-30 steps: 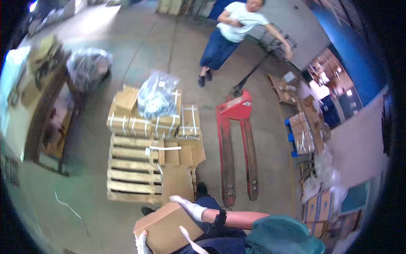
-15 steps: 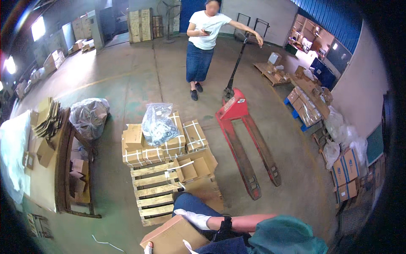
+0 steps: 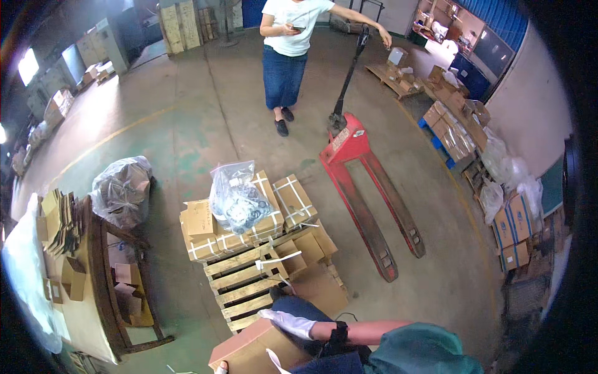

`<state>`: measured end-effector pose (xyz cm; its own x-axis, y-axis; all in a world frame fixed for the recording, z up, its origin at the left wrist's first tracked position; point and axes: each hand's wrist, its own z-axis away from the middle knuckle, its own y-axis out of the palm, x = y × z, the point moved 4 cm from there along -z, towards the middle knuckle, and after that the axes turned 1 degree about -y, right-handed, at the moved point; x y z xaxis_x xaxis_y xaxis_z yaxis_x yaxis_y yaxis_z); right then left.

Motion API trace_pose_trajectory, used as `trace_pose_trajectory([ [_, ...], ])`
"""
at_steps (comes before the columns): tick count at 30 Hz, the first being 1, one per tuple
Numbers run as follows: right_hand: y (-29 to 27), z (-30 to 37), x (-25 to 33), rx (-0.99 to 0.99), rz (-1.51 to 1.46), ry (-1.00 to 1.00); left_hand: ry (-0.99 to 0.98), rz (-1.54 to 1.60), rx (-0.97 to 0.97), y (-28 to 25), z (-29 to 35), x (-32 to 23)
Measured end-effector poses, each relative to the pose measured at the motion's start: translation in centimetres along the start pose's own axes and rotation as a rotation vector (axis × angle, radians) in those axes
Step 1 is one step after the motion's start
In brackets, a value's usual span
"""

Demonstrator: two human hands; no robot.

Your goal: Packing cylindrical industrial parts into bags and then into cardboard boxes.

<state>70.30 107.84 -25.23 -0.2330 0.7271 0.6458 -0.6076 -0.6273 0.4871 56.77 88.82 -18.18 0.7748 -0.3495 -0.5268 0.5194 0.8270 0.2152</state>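
Observation:
A brown cardboard box point(image 3: 261, 349) is held against my front at the lower edge. My right hand point(image 3: 289, 323), in a white glove, lies over its far top edge and grips it. Of my left hand point(image 3: 221, 368) only a fingertip or thumb shows, pressed on the box's near left corner. Just beyond my leg stands a wooden pallet point(image 3: 240, 283). Strapped cartons point(image 3: 299, 199) sit along its far side, with a clear plastic bag point(image 3: 243, 199) of ring-like parts on top. An opened carton point(image 3: 305, 249) rests at the pallet's right.
A red pallet jack point(image 3: 352, 143) stands right of the pallet, forks toward me. A person point(image 3: 286, 62) holds its handle and a phone. At left is a workbench point(image 3: 87, 311) with folded cardboard. Loaded pallets point(image 3: 448, 134) and boxes line the right wall.
My view has tilted down and turned slightly, so the pallet and jack shift in the picture. The box stays in my hands. The person keeps the same pose.

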Motion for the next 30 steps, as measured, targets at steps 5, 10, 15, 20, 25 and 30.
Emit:
trace_pose_trajectory([
  [5,1.5,-1.2,1.3,-0.116,0.062,-0.067,-0.046,0.009,-0.024,-2.4,-1.1,-1.2],
  [10,5.1,-3.2,-0.3,-0.026,0.031,0.022,-0.025,0.082,-0.038,-6.8,-1.0,-0.2],
  [15,10.9,-4.0,-2.6,-0.034,0.305,-0.008,0.003,0.199,-0.033,-13.6,1.0,1.7],
  [20,20.5,-4.4,-9.2,0.081,0.260,0.146,0.173,0.403,-0.050,-25.1,2.9,6.0],
  [25,30.6,-6.3,-15.3,0.244,0.497,0.123,0.414,0.328,-0.359,-33.4,9.2,9.5],
  [30,40.0,-5.9,-17.0,0.438,0.866,0.113,0.521,0.020,-0.613,-34.8,19.2,7.1],
])
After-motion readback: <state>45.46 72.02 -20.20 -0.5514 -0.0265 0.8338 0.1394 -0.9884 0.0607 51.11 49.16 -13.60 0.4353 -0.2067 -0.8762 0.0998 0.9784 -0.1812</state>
